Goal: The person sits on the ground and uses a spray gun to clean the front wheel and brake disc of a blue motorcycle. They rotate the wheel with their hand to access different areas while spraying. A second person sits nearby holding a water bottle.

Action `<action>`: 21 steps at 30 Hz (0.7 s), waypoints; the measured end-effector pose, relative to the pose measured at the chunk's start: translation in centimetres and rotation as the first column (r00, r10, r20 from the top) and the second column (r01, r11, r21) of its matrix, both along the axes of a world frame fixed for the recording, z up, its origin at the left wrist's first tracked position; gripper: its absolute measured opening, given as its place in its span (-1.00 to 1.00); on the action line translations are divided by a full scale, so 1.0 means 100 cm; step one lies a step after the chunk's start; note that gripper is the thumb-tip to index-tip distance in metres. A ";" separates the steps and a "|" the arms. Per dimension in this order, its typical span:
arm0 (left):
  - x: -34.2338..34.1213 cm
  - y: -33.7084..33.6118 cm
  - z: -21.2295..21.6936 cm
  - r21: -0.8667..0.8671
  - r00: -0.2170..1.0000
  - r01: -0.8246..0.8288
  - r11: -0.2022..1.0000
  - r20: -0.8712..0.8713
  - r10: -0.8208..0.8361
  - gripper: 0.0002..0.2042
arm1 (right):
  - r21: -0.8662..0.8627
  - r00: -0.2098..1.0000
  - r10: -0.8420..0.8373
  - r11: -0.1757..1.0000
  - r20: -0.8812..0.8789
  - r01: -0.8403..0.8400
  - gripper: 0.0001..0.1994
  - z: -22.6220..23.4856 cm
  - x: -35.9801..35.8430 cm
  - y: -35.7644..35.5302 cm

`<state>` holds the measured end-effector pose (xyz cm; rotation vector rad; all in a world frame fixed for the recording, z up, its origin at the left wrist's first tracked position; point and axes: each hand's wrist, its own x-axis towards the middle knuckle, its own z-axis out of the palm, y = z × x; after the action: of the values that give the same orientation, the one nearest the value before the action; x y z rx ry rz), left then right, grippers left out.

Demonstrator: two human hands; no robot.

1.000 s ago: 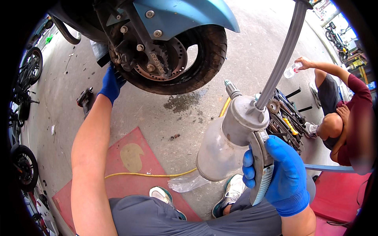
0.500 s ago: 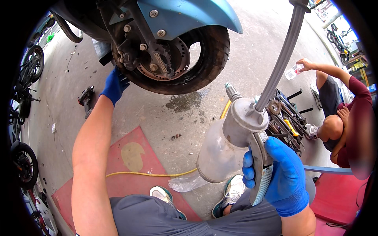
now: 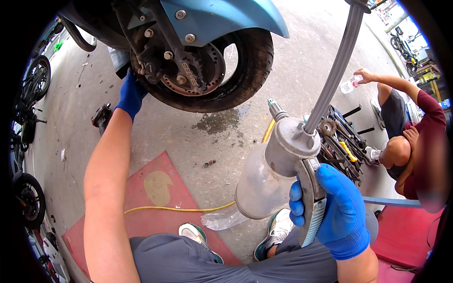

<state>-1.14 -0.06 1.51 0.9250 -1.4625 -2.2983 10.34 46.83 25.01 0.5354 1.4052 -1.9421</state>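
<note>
Nearest, at four o'clock, the blue-gloved right hand (image 3: 342, 212) is wrapped round the handle of a grey spray bottle (image 3: 259, 186), whose body sits just off the centre at five o'clock, with its nozzle (image 3: 277, 109) aimed toward eleven. The plastic looks stiff and fairly light, though liquid inside would add weight and swing; the handle seems the place to hold it, as the rounded body could slip under a wet glove. How full it is cannot be made out through the cloudy wall. Its ribbed pump rod (image 3: 332, 75) leans toward one o'clock, its top end cut off by the upper edge.

Farther off, at ten o'clock, the left hand (image 3: 131, 94) is close beside the tyre (image 3: 259, 66); its fingers are largely hidden, so whether they grip anything I cannot tell. The tyre, just short of twelve, looks firm and heavy, its upper part covered by a blue fender (image 3: 222, 21).
</note>
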 end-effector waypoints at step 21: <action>0.009 -0.020 -0.018 0.058 0.993 0.048 0.997 0.102 -0.054 -0.42 | 0.003 1.000 -0.009 1.000 0.006 0.009 -0.75 0.000 0.001 -0.001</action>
<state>-0.26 -2.11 -0.25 1.0492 -1.4863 -2.3716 10.42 46.69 25.05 0.5495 1.4042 -1.9436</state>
